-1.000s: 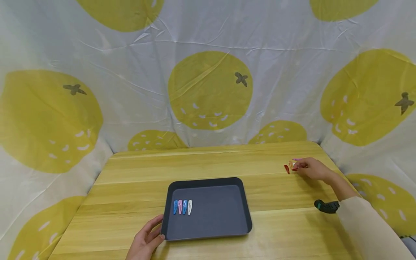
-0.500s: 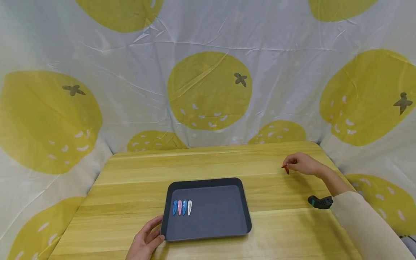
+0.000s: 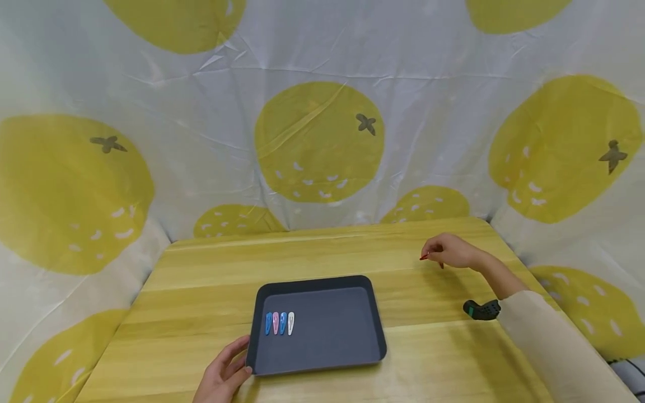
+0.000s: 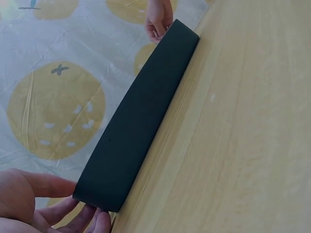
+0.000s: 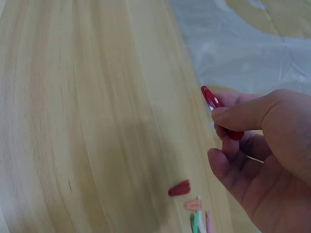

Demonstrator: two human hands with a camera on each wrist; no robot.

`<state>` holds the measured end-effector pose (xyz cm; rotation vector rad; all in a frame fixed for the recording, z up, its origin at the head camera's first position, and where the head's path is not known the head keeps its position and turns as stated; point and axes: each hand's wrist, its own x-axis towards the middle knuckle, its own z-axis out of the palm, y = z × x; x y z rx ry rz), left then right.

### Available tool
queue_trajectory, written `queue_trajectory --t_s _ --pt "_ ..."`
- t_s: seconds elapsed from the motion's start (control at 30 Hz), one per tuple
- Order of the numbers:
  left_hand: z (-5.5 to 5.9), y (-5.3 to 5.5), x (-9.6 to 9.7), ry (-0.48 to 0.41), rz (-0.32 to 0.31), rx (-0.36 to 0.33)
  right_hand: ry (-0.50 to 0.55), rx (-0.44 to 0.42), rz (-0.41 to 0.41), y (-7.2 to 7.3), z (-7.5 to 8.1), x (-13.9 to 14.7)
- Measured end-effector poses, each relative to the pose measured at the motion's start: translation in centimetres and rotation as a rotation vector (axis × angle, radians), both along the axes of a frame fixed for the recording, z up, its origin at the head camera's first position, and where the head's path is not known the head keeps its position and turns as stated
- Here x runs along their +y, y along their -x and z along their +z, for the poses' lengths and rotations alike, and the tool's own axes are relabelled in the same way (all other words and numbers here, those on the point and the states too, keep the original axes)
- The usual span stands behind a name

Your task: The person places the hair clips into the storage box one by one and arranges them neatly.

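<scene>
A dark grey baking tray (image 3: 332, 336) lies on the wooden table. My left hand (image 3: 220, 372) grips its near left corner, thumb on the front wall and fingers along the left side. Inside the tray, a row of snap hair clips stands along the left: a blue clip (image 3: 269, 323), a pink clip (image 3: 275, 323), another blue one and a white clip (image 3: 291, 323). My right hand (image 5: 272, 145) pinches a red hair clip (image 5: 211, 99) between thumb and index finger, raised over the table's far right.
Below the right hand lie a second red clip (image 5: 180, 188), an orange clip (image 5: 193, 204), a green clip (image 5: 196, 222), a purple clip (image 5: 208, 222) and a whitish one. A black wrist device (image 3: 481, 309) sits at the right sleeve (image 3: 559, 341). Lemon-print cloth (image 3: 322, 140) hangs behind the table.
My right hand has lifted the red clip from the loose pile and carried it left toward the tray. The left hand still holds the tray corner; the head view has shifted slightly.
</scene>
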<state>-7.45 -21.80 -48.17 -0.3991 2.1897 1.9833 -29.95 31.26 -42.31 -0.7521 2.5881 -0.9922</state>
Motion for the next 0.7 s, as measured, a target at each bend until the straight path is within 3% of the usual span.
queue_trajectory --t_s 0.3,0.7 --pt "-0.1 -0.1 -0.2 0.016 0.001 0.009 -0.025 -0.016 0.081 0.5 -0.1 -2.6" --pt "0.0 -0.1 -0.1 0.034 0.004 0.0 -0.051 0.071 0.249 0.5 1.1 -7.4"
